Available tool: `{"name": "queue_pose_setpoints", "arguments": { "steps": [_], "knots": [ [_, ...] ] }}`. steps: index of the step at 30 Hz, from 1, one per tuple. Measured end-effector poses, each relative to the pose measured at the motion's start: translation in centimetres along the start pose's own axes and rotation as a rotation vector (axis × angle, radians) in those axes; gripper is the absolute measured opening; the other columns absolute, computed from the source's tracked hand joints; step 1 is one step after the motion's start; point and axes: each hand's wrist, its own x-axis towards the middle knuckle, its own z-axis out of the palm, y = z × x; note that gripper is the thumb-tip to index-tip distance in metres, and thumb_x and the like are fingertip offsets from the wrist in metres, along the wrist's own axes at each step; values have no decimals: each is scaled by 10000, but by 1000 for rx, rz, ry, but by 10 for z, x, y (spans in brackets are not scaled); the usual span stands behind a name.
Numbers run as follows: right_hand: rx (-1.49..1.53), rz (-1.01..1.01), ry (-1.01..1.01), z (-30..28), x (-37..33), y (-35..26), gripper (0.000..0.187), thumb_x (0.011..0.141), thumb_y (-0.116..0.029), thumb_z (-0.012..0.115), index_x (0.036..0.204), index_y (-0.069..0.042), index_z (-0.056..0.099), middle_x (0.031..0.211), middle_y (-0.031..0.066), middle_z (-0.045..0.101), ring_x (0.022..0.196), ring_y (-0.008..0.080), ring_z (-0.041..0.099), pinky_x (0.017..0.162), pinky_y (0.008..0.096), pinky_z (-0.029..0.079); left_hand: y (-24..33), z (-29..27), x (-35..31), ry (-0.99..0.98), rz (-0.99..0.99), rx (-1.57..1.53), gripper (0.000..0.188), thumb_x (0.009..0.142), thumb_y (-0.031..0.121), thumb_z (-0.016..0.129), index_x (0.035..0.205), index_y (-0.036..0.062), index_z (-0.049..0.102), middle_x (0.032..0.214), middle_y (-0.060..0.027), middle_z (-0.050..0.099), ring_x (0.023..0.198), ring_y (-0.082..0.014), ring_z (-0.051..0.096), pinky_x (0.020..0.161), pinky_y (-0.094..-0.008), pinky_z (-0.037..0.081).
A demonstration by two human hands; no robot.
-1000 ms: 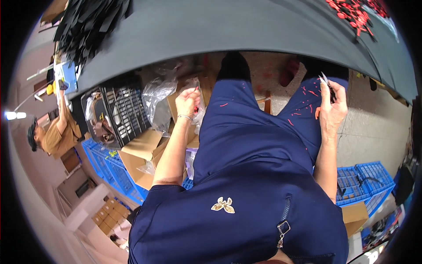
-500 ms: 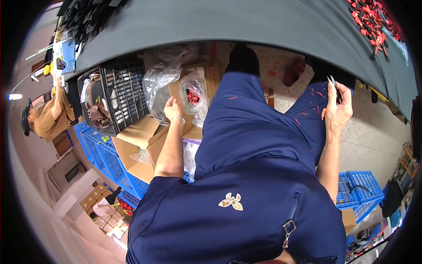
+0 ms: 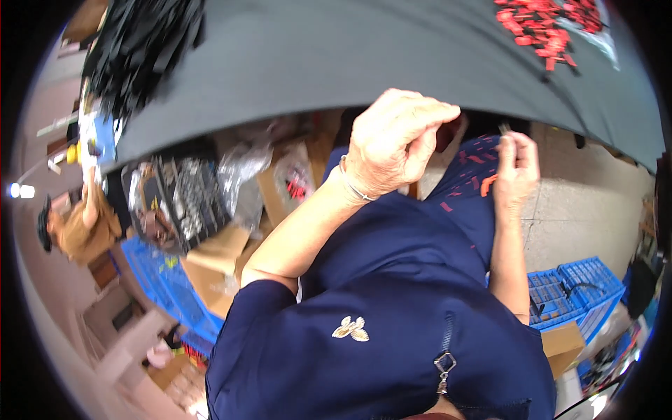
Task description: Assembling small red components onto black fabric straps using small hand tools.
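Observation:
My right hand (image 3: pixel 516 164) is closed on a pair of small scissors (image 3: pixel 505 129), whose metal tips poke out past the fingers; an orange-red piece (image 3: pixel 488 185) shows beside the palm. In front of my lap, close to the table's edge, my left hand (image 3: pixel 392 143) is raised with its fingers stretched forward and the thumb apart below them. Nothing shows between them, though motion blurs the fingertips. Red scraps (image 3: pixel 483 155) lie on my dark blue trouser leg. An open carton (image 3: pixel 276 192) to my left holds a clear bag with red and black pieces (image 3: pixel 295 183).
A dark-covered table (image 3: pixel 336 56) spans the front, with black strips (image 3: pixel 143 52) piled far left and red-and-black pieces (image 3: pixel 535 28) far right. Left stand a black crate (image 3: pixel 199 199), another carton (image 3: pixel 213 266) and blue crates (image 3: pixel 164 280). A blue crate (image 3: pixel 584 287) stands right; a person (image 3: pixel 84 217) works far left.
My left hand has moved from beside the open carton up and right, in front of my lap. My right hand keeps hold of the scissors. The view has shifted, showing more table.

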Motion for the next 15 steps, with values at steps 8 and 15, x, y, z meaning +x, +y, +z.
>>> {"name": "queue_pose_setpoints", "arguments": {
  "steps": [8,15],
  "knots": [
    [-50,90,31,-6,6,-12,154,809,-109,717,903,-42,616,768,37,636,679,117,620,629,252,501,-22,62,112,-83,96,218,249,772,-11,650,993,100,678,917,-69,670,880,-257,619,786,-339,502],
    [-161,-46,48,-13,10,-12,205,777,-163,740,886,-43,614,795,72,653,712,196,645,656,291,509,-40,103,139,-199,39,352,159,816,87,644,972,91,670,920,-80,649,878,-270,606,777,-364,494]
  ]
}}
